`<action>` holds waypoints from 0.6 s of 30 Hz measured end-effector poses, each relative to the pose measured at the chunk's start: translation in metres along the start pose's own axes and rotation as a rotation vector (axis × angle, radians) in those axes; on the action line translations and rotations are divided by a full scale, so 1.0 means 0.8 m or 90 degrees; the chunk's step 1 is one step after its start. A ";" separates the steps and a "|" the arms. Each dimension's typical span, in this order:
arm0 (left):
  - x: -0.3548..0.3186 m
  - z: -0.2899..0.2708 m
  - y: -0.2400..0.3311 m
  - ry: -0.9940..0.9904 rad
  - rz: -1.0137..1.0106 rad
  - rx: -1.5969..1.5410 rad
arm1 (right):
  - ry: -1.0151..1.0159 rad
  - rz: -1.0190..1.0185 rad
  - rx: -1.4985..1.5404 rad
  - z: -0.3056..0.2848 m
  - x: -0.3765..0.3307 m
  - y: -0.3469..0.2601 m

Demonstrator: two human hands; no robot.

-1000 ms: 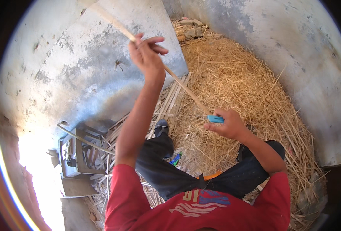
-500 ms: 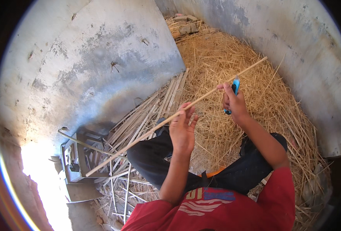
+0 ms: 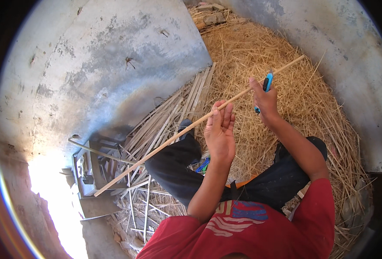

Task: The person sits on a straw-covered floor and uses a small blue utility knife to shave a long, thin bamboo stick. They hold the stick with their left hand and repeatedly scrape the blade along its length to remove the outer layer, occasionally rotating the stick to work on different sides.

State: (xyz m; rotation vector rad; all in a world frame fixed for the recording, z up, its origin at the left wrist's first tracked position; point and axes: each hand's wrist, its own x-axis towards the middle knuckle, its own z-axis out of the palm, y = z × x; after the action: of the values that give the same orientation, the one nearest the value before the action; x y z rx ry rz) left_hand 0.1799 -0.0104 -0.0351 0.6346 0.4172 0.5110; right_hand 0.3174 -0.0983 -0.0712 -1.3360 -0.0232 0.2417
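Note:
A long, thin pale stick (image 3: pixel 163 146), like split bamboo, slants from the lower left up to the upper right across my lap. My left hand (image 3: pixel 221 129) pinches it near the middle between thumb and forefinger, the other fingers loosely curled. Farther up the stick, my right hand (image 3: pixel 265 100) grips a blue and black box cutter (image 3: pixel 268 82), whose tip points up beside the stick. The right thumb or a finger rests against the stick too. Part of the cutter's body is hidden in the palm.
Straw and shavings (image 3: pixel 260 52) cover the floor ahead and to the right. Long split strips (image 3: pixel 186 97) lie piled by the grey panel (image 3: pixel 126 56) at left. A wooden frame or box (image 3: pixel 87 172) stands at the lower left beside a bright opening. A curved wall (image 3: pixel 346 56) bounds the right.
My left hand has slid up and to the right along the stick, closer to my right hand. The cutter and right hand have shifted slightly up and to the right.

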 end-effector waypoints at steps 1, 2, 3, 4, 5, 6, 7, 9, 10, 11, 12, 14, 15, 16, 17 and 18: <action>0.001 -0.001 -0.002 -0.011 0.006 0.001 | 0.002 -0.005 0.012 0.000 0.000 0.002; 0.003 -0.003 -0.005 -0.023 0.013 0.002 | 0.004 -0.010 0.023 0.001 0.000 0.002; 0.004 -0.004 -0.006 -0.034 0.019 0.004 | 0.005 0.007 0.038 0.003 -0.002 0.003; 0.004 -0.003 -0.008 -0.033 0.016 0.003 | 0.007 0.023 0.053 0.005 -0.006 -0.002; 0.003 -0.002 -0.009 -0.031 0.012 0.003 | 0.009 0.039 0.068 0.006 -0.008 -0.004; 0.003 -0.001 -0.010 -0.029 0.009 0.004 | -0.006 0.059 0.089 0.005 -0.007 -0.005; 0.002 0.001 -0.012 -0.035 -0.013 0.016 | -0.018 0.078 0.109 0.002 -0.004 -0.005; -0.007 0.000 -0.015 -0.045 -0.057 0.041 | -0.020 0.086 0.147 -0.001 0.004 -0.005; -0.014 -0.006 -0.017 -0.068 -0.111 0.136 | -0.007 0.073 0.161 -0.005 0.011 -0.006; -0.024 -0.019 -0.016 -0.089 -0.161 0.230 | 0.002 0.060 0.175 -0.008 0.017 -0.007; -0.037 -0.032 -0.014 -0.111 -0.211 0.325 | 0.000 0.038 0.152 -0.013 0.019 -0.009; -0.080 -0.036 0.014 -0.200 -0.116 0.571 | 0.002 -0.010 0.107 -0.022 0.026 -0.012; -0.106 -0.032 0.035 -0.207 -0.078 0.623 | 0.000 -0.037 0.085 -0.025 0.027 -0.013; -0.123 -0.027 0.054 -0.210 -0.042 0.675 | -0.003 -0.059 0.063 -0.026 0.026 -0.014; -0.119 -0.027 0.065 -0.235 0.124 0.779 | -0.008 -0.080 0.040 -0.025 0.023 -0.017; -0.111 -0.026 0.073 -0.260 0.296 0.875 | -0.028 -0.090 0.036 -0.027 0.016 -0.023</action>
State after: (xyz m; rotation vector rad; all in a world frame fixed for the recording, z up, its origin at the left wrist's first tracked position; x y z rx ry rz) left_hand 0.0801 -0.0107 0.0064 2.1559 0.1728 0.4630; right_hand 0.3362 -0.1203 -0.0604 -1.2668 -0.1458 0.1512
